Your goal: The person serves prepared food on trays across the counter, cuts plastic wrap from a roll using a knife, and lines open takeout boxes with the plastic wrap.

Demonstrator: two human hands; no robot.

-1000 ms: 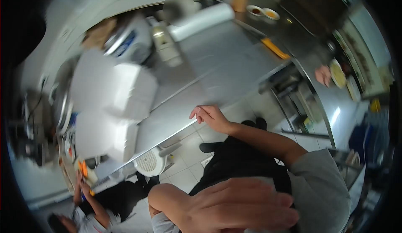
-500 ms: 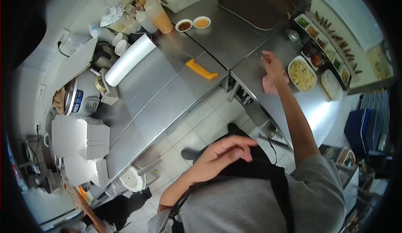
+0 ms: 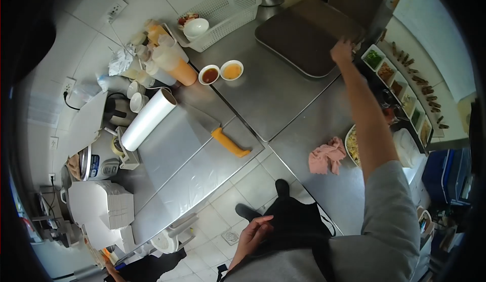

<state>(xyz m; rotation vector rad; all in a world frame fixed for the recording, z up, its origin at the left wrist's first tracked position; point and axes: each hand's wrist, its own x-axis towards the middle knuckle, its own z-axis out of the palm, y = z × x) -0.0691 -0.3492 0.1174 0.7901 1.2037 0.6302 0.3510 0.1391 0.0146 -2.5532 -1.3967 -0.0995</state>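
Note:
My right hand [image 3: 343,52] reaches far forward to the right edge of a large dark flat tray or lid [image 3: 309,39] on the steel counter. Its fingers look bent inward, and whatever they hold is hidden. Held low in front of my apron, my left hand [image 3: 254,235] is loosely curled with nothing in it. Below my right forearm lies a crumpled pink cloth [image 3: 327,155]. Beside the cloth, a white bowl of yellowish shredded food [image 3: 352,146] is partly covered by the arm.
A yellow-handled knife [image 3: 230,143] lies on the left counter near a plastic film roll [image 3: 149,120]. Two sauce bowls [image 3: 220,72] stand by squeeze bottles [image 3: 174,64] and a white basket [image 3: 223,18]. Topping containers [image 3: 397,87] line the right. Another person's arm [image 3: 112,271] shows lower left.
My right hand has moved forward from above the pink cloth to the dark tray's edge, uncovering the cloth. My left hand has dropped lower, nearer my body. The view has shifted.

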